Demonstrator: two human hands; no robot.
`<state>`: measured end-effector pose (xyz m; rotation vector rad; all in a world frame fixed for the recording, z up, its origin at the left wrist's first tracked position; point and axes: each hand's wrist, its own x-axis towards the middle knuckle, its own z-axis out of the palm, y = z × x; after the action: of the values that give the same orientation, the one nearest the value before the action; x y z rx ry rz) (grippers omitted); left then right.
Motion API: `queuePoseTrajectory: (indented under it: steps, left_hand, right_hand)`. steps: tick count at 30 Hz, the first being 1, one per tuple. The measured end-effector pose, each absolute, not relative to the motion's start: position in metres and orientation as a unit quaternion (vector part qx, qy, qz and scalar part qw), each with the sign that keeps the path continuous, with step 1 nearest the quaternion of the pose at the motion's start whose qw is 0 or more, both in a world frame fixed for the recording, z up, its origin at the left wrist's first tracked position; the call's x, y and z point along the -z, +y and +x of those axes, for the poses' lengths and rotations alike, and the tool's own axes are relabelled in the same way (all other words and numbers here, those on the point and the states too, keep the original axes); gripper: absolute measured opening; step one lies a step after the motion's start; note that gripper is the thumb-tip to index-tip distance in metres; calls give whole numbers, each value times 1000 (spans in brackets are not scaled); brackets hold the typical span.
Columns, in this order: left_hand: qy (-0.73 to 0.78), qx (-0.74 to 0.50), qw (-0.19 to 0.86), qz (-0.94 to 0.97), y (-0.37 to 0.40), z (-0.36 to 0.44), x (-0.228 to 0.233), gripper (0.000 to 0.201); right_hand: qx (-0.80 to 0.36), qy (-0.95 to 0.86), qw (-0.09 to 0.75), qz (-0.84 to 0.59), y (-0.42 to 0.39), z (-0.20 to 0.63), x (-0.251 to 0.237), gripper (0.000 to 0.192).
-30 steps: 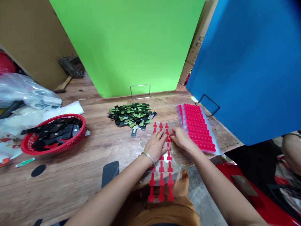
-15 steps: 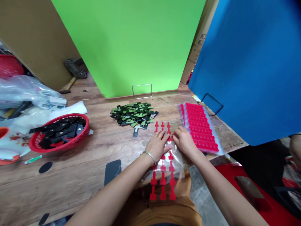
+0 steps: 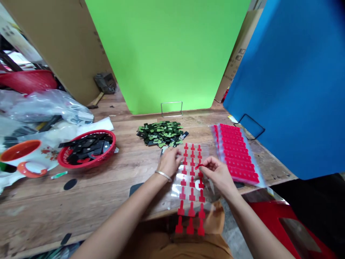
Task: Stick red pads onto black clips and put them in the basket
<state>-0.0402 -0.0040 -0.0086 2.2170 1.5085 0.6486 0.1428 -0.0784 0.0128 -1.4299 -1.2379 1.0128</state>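
Observation:
A clear plastic sheet (image 3: 176,187) with rows of small red T-shaped stickers lies over the wooden table's (image 3: 88,194) near edge. My right hand (image 3: 218,172) pinches one red sticker (image 3: 198,166) lifted off the sheet. My left hand (image 3: 169,162), with a bracelet on the wrist, has moved off the sheet toward the pile of small green and black pieces (image 3: 160,133) and has its fingers curled at a grey piece by the pile's near edge; whether it grips the piece is unclear.
A stack of red sticker sheets (image 3: 237,154) lies at the right. A red basket (image 3: 88,151) of black parts sits at the left, beside plastic bags (image 3: 45,108) and an orange-rimmed bowl (image 3: 21,151). Green (image 3: 167,54) and blue (image 3: 293,79) boards stand behind.
My right hand has peeled a red sticker up off the sheet. My left hand has slid from the stickers toward the pile's near edge. The camera view has shifted left.

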Motion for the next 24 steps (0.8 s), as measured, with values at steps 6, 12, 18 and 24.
queuePoseTrajectory:
  steps: [6,12,18,24]
  left_hand:
    - [685,-192,131,690,14,-85,9,36]
    - [685,-241,216,652,10,-82,10,20]
    - [664,-321,324,593,-2,-97,7,16]
    - [548,-379,566,487,-52,-84,4,19]
  right_hand:
    - [-465,-490,485,-555,-88,114,-2,12]
    - [-486,-495,469,-546,-98,97,-4,14]
    - [-471,-502,460,-561,-99,102,10,20]
    - [-470,-476,488,-560,-97,89,2,24]
